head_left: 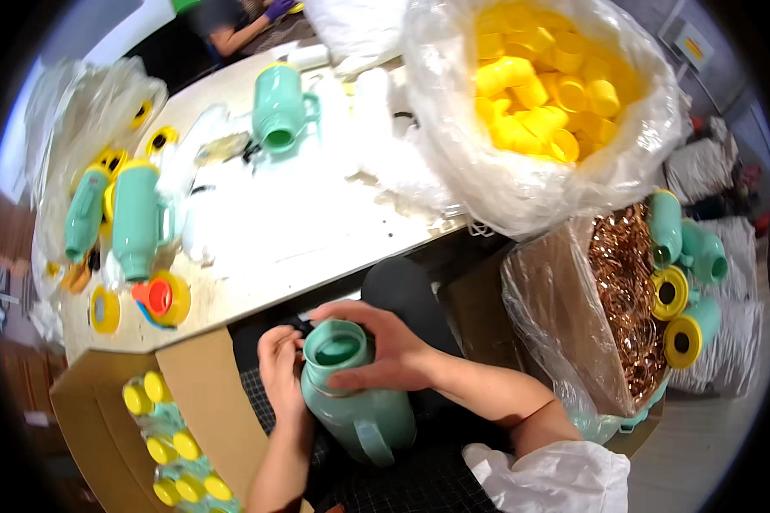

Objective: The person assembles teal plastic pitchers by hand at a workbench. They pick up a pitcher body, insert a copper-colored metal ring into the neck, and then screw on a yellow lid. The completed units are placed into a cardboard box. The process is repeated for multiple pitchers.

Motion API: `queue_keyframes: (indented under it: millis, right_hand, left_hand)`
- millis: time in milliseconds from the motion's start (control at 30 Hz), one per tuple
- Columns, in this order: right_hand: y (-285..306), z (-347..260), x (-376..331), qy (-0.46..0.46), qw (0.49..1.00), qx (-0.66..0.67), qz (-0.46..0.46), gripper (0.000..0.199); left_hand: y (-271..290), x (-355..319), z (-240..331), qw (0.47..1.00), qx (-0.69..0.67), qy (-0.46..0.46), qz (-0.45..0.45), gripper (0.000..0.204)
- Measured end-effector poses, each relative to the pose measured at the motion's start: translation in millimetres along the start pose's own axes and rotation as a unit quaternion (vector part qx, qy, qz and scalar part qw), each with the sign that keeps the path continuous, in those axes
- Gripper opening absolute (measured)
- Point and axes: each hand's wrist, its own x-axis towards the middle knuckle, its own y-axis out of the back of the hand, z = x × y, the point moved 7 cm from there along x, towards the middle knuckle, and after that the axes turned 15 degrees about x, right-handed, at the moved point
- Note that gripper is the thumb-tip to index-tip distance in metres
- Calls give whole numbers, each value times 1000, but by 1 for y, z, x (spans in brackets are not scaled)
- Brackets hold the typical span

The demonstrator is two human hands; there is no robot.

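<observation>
A mint-green vacuum jug (359, 421) without a lid rests in my lap, its mouth facing up and its handle towards me. A thin brownish line, perhaps a metal ring, runs around its shoulder. My right hand (393, 346) wraps the neck from the right, thumb across the near side and fingers behind the rim. At the neck's left side, my left hand (282, 363) presses with curled fingers; their tips are partly hidden. To my right, an open lined carton (565, 299) is full of shiny copper-coloured rings (629, 308).
On the white table (295, 231) a green jug (278, 107) stands upside down; another green jug (135, 218) is at left, near a red funnel-like piece (156, 296). A plastic bag (441, 103) holds yellow cups (565, 94). A carton (201, 402) holds yellow-capped jugs. Another person's arm (239, 36) shows behind.
</observation>
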Motion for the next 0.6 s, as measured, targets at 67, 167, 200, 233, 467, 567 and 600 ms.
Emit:
queue_keyframes:
  millis: [67, 167, 200, 233, 467, 567, 600]
  right_hand:
    - [33, -33, -18, 71, 993, 31, 86, 73]
    - [50, -82, -53, 274, 948, 0, 163, 75]
    - [40, -92, -63, 308, 936, -62, 159, 75]
    - [22, -97, -67, 345, 913, -188, 107, 69]
    - [194, -111, 1, 303, 822, -312, 368, 12]
    - [320, -98, 48, 141, 546, -778, 277, 11]
    - [355, -71, 57, 68, 500, -839, 203, 12]
  left_hand:
    - [13, -24, -11, 983, 97, -46, 150, 25]
    - [-2, -54, -28, 1000, -4, 16, 6, 33]
    - [-22, -61, -21, 993, -67, 28, -94, 37]
    - [-38, -65, -10, 983, -130, 39, -120, 41]
    - [-19, -51, -86, 945, -213, 222, -109, 45]
    - [-17, -49, -89, 962, -172, 194, -88, 62]
    - [-15, -48, -86, 959, -187, 190, -93, 63]
